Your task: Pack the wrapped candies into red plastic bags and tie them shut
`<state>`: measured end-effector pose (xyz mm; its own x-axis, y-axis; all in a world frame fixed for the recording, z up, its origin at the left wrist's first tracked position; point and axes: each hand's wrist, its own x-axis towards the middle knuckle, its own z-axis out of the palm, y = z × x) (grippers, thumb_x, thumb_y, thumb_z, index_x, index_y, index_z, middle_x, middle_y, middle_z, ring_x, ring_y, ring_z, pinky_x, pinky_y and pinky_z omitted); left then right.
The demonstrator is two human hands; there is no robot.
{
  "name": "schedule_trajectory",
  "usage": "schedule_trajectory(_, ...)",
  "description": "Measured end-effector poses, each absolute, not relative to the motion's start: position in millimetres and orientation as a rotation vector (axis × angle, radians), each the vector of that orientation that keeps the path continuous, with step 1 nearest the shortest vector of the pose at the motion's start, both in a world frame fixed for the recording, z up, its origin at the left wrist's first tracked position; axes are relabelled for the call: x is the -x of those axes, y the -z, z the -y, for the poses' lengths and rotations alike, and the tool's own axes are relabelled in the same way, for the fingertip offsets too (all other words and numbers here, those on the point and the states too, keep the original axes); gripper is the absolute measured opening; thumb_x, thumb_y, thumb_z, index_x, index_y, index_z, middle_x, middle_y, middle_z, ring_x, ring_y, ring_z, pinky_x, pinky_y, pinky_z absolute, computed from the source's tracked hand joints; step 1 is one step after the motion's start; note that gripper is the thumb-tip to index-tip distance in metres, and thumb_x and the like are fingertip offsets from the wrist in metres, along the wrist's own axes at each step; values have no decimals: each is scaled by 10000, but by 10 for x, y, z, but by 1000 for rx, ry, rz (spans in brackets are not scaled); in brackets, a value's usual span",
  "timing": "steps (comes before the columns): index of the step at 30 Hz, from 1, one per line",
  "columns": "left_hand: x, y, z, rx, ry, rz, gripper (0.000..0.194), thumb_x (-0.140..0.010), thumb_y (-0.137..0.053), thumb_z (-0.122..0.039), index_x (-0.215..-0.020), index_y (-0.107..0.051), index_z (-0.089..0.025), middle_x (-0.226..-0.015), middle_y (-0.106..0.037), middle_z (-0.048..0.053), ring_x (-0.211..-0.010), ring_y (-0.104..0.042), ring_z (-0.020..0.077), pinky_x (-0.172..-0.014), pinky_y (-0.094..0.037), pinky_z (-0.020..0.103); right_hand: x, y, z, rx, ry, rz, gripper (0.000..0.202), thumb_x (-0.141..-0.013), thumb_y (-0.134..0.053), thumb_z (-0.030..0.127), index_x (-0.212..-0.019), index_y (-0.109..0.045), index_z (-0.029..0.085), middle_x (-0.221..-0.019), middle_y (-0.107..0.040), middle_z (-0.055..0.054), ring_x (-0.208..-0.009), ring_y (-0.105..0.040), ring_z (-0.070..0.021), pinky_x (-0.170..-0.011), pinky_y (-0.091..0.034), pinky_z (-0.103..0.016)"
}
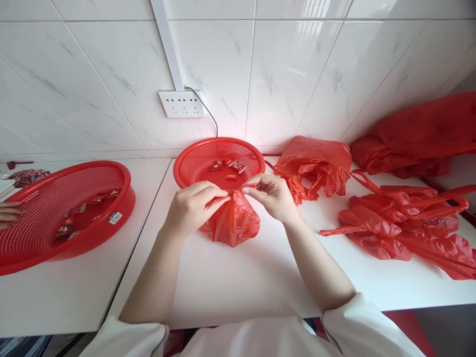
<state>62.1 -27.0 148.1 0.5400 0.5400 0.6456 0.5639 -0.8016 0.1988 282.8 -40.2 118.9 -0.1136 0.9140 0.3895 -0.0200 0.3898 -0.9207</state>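
Observation:
A filled red plastic bag (238, 223) rests on the white table in front of me, its top gathered and twisted. My left hand (195, 203) pinches one handle of the bag between thumb and fingers. On the other side, my right hand (271, 196) grips the opposite handle near the gathered neck. What the bag contains is hidden by the plastic. Just behind it stands a round red plastic basket (186, 166) with several small red wrapped packets (230, 176) on its bottom.
At left, a larger red basket (122, 183) holds several small wrapped pieces; another person's hand (10, 215) is at its rim. To the right lie a red bag (316, 153), several tied red bags (386, 218) and a red bundle (420, 129). A socket strip (181, 104) is on the tiled wall.

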Motion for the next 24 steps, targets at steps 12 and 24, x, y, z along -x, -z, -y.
schedule_trajectory(12, -277, -1751, 261, 3041, 955, 1173, 304, -847, -609, -344, -605, -508, -191, -562, -460, -29, -542, -360, 101, -546, -319, 252, -3093, -1284, 320, 892, -1143, 1496, 593, -902, -314, 673, -543, -405, 210, -640, -429, -13, -697, -488, -162, -697, -445, -318)
schedule_trajectory(24, 92, -1929, 349, 3108, 741, 1409, 336, -839, -583, -297, -570, -414, -187, -536, -372, -37, -520, -325, 100, -508, -282, 255, -3834, -1280, 355, 1328, -535, 1188, 686, -904, -215, 702, -438, -311, 209, -645, -527, -67, -622, -553, -169, -541, -397, -323)
